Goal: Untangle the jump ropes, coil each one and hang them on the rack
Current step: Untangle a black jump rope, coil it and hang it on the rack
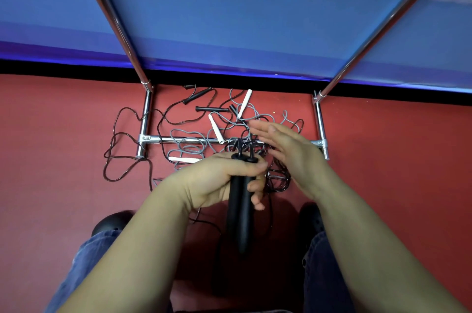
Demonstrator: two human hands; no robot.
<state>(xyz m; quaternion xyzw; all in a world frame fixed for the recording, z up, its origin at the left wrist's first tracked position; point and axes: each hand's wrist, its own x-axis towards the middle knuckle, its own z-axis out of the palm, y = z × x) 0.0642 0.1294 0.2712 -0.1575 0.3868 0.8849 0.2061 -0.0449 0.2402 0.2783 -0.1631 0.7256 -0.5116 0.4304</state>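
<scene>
Red floor (63,210) runs up to a blue wall (229,19) behind, and over it the person's two bare hands work close together. Left hand (219,179) is curled round a pair of black handles (240,210) held side by side, their thick ends pointing down toward the person and their thin black cord rising from the top of the fist. Right hand (286,149) is beside it with fingers straight and spread, holding nothing, its palm turned toward the cord; motion blur hides whether the fingertips touch it. Just beyond the hands, a tangle of jump ropes (204,128) lies on the floor: black cords with black handles and grey cords with white handles (244,104), looped over and under each other. This heap is draped across the low crossbar of a chrome rack (144,118), whose two poles rise slantwise against the wall. Blue jeans (84,256) and dark shoes show at the bottom.
</scene>
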